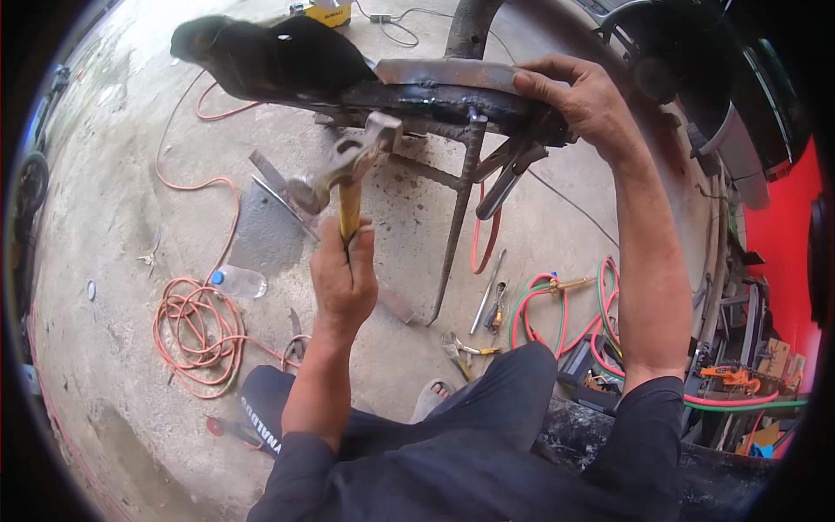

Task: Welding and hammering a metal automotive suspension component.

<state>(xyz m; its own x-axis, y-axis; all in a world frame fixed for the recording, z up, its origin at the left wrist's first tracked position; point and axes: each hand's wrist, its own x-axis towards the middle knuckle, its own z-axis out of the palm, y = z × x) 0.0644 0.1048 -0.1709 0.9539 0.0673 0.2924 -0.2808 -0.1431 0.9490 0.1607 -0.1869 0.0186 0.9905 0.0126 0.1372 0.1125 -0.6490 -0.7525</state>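
My left hand (344,277) is closed round the yellow handle of a hammer (350,209). The steel head is raised just below a dark curved metal part (270,61); whether they touch I cannot tell. My right hand (591,97) grips the right end of a curved steel strip (452,74), thumb at its near face. Strip and dark part sit together on a metal stand with a rod leg (457,226). A black bracket with a shiny tube (504,187) hangs below my right hand, which partly hides it.
A coiled orange hose (198,337) and a water bottle (239,282) lie on the concrete floor at left. Red and green hoses with a brass torch (570,284), locking pliers (474,350) and a metal bar (489,291) lie near my knees. Toolboxes (591,383) stand at right.
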